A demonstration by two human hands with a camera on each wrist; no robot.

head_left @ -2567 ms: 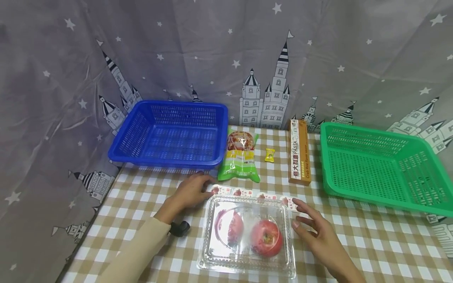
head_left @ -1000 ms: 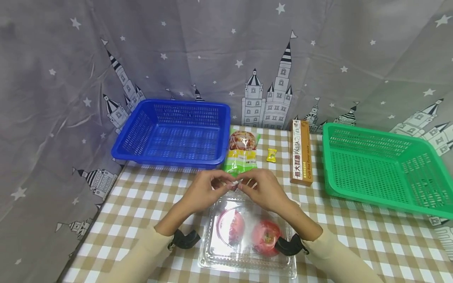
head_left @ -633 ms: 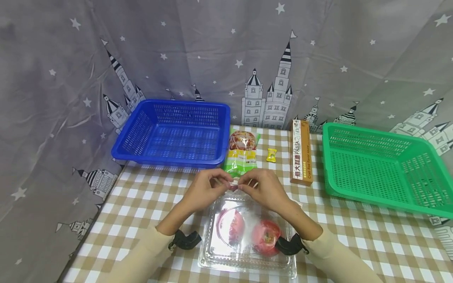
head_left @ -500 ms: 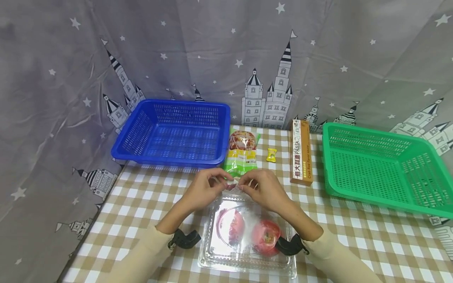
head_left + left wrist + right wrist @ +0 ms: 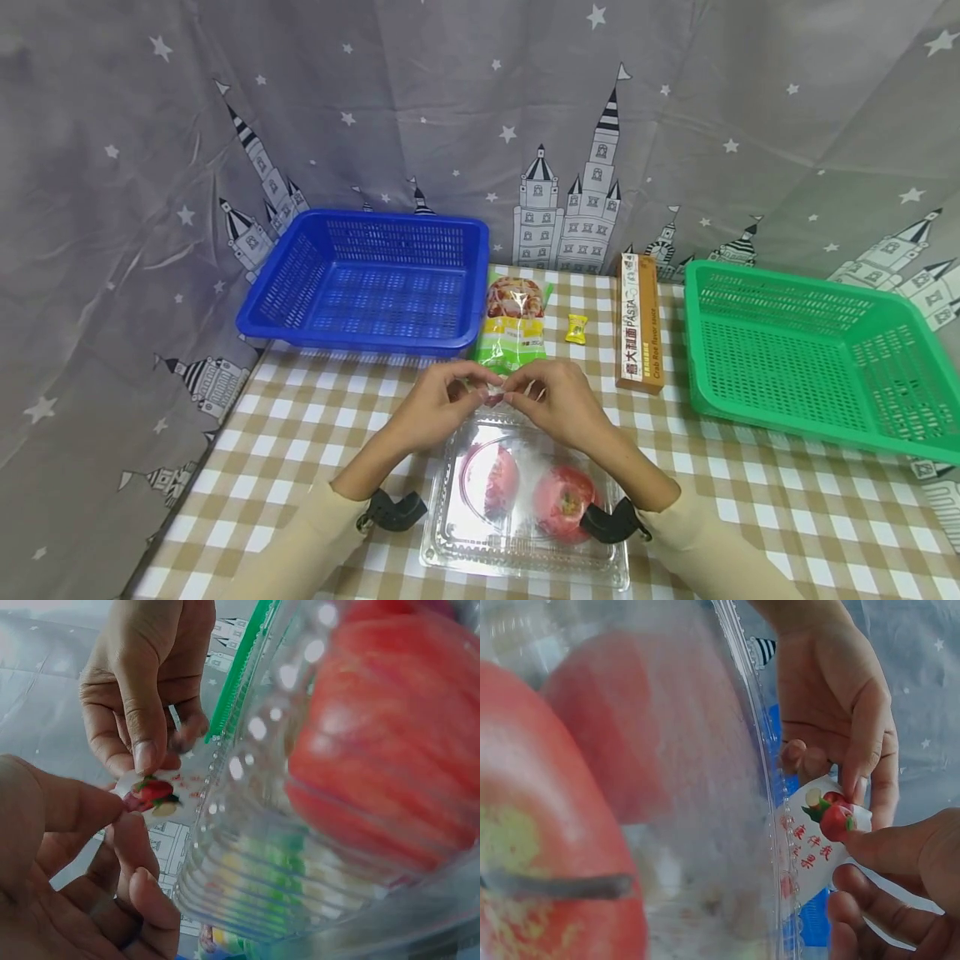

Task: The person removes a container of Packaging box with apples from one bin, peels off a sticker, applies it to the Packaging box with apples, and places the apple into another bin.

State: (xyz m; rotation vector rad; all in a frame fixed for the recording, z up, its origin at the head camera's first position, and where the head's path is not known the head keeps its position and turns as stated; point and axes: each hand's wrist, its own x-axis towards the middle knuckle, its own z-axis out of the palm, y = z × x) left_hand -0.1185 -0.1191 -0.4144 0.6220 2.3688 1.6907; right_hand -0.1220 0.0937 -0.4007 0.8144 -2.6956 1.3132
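Observation:
Fingertip to fingertip behind the clear plastic box (image 5: 525, 557), both hands work on a small white label (image 5: 814, 847). Red fruit and red characters are printed on it. My left hand (image 5: 435, 406) pinches the label between thumb and index finger from the left. From the right, my right hand (image 5: 564, 406) pinches its other end the same way. Under the lid of the box lie two red apples (image 5: 567, 502), the left one partly behind glare. In the left wrist view the label's printed end (image 5: 156, 792) shows between the fingertips.
A blue basket (image 5: 360, 340) stands at the back left, a green basket (image 5: 813, 432) at the right. Between them lie a green snack bag (image 5: 513, 333), a small yellow packet (image 5: 576, 328) and a pasta box (image 5: 641, 325). A checked cloth (image 5: 300, 433) covers the table.
The hands were apart at either side of the box, near a row of labels; they have come together over its back edge, holding a label. Since then only the label's tilt shifts slightly.

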